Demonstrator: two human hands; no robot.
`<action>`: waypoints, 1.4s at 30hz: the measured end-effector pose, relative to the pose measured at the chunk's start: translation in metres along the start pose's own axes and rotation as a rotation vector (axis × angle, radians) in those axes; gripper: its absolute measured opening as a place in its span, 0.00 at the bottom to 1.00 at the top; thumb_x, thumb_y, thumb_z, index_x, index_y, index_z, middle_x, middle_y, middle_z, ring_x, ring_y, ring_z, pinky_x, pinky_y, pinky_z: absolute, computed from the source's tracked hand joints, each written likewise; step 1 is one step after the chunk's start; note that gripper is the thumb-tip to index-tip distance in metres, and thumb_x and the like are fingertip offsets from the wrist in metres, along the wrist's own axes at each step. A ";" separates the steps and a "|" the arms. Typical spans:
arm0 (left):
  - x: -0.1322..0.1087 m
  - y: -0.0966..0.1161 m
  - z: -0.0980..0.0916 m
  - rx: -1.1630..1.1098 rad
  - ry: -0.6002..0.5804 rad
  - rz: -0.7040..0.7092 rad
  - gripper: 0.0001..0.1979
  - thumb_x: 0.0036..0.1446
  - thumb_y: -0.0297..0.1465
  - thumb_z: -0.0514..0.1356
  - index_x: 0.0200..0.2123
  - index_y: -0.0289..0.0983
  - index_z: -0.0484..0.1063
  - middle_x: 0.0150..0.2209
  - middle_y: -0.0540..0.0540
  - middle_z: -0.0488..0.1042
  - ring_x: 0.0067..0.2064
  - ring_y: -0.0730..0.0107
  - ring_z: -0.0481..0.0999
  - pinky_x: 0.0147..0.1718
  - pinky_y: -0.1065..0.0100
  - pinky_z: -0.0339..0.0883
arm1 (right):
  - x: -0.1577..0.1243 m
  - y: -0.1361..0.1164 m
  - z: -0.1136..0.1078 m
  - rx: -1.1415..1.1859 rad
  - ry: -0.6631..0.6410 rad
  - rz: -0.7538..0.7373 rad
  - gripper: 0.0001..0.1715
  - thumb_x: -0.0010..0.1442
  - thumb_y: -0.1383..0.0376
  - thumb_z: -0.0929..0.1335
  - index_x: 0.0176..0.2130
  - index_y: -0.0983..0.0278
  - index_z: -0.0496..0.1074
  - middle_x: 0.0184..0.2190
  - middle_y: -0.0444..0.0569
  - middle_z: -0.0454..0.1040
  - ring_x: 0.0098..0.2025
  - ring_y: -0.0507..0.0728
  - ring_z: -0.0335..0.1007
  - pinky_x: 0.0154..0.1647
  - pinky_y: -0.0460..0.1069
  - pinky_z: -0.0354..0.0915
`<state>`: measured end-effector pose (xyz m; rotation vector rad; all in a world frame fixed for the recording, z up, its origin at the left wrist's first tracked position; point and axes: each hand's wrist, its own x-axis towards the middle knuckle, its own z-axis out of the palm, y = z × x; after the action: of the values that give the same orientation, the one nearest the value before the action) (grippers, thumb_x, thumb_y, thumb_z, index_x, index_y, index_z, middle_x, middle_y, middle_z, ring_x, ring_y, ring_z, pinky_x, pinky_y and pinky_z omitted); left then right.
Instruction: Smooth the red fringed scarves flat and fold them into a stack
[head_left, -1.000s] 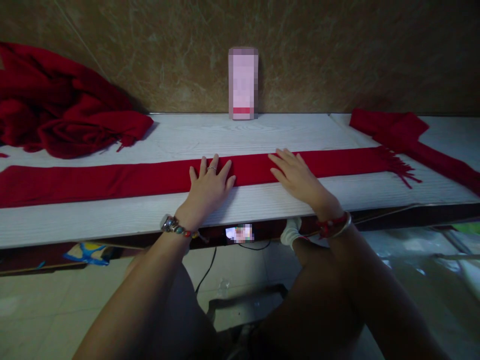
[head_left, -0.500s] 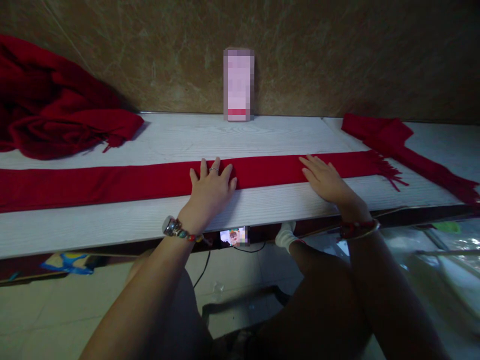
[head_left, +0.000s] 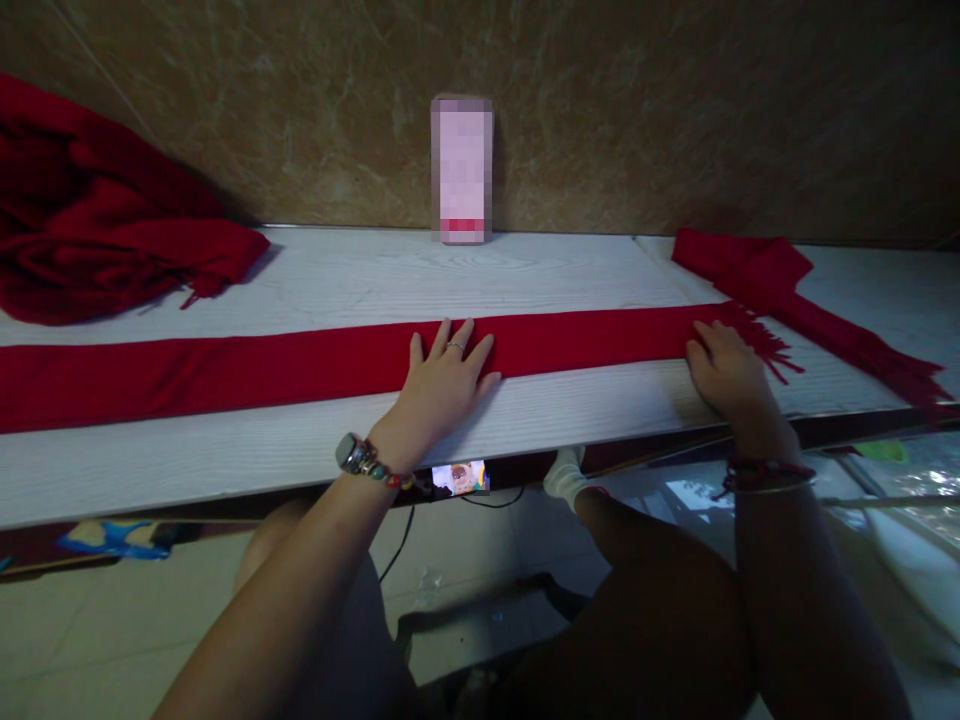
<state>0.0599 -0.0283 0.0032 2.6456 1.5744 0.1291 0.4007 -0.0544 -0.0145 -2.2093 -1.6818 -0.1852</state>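
A long red scarf (head_left: 300, 370) lies flat in a narrow strip across the white table, its fringe at the right end. My left hand (head_left: 446, 380) rests on the scarf near the middle, fingers spread, with a ring on one finger. Near the fringed end, my right hand (head_left: 727, 370) touches the scarf's front edge with its fingers bent; its fingers are apart and nothing shows gripped in them.
A heap of red cloth (head_left: 120, 220) sits at the back left. Another folded red scarf (head_left: 750, 262) lies at the back right. A pixelated phone (head_left: 463, 170) leans on the brown marbled wall (head_left: 300, 110). A lit screen (head_left: 461, 477) shows below the white table's (head_left: 570, 405) front edge.
My right hand has moved right along the scarf towards the fringe, its fingers now more bent. My left hand has shifted slightly right. The whole view has shifted a little.
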 end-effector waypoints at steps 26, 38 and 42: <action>-0.052 -0.069 -0.012 0.101 -0.059 -0.168 0.28 0.66 0.45 0.44 0.65 0.43 0.51 0.68 0.42 0.49 0.67 0.48 0.47 0.60 0.44 0.48 | -0.024 -0.200 0.026 0.088 -0.266 -0.631 0.27 0.66 0.60 0.57 0.62 0.61 0.60 0.65 0.52 0.57 0.66 0.61 0.49 0.65 0.64 0.48; -0.087 -0.113 -0.013 0.131 -0.016 -0.303 0.27 0.66 0.43 0.42 0.65 0.42 0.52 0.67 0.44 0.50 0.67 0.48 0.48 0.59 0.42 0.49 | -0.023 -0.203 0.025 0.086 -0.272 -0.573 0.26 0.65 0.64 0.57 0.60 0.63 0.62 0.63 0.54 0.60 0.65 0.62 0.52 0.64 0.65 0.50; -0.098 -0.127 -0.012 0.127 0.032 -0.338 0.27 0.65 0.42 0.42 0.64 0.41 0.54 0.67 0.43 0.52 0.67 0.48 0.50 0.59 0.43 0.49 | -0.026 -0.220 0.022 0.097 -0.268 -0.590 0.26 0.65 0.63 0.58 0.60 0.67 0.62 0.64 0.56 0.59 0.66 0.63 0.50 0.64 0.65 0.49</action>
<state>-0.0986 -0.0541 -0.0009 2.4253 2.0751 0.0559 0.1818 -0.0196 0.0008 -1.6684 -2.3995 0.0509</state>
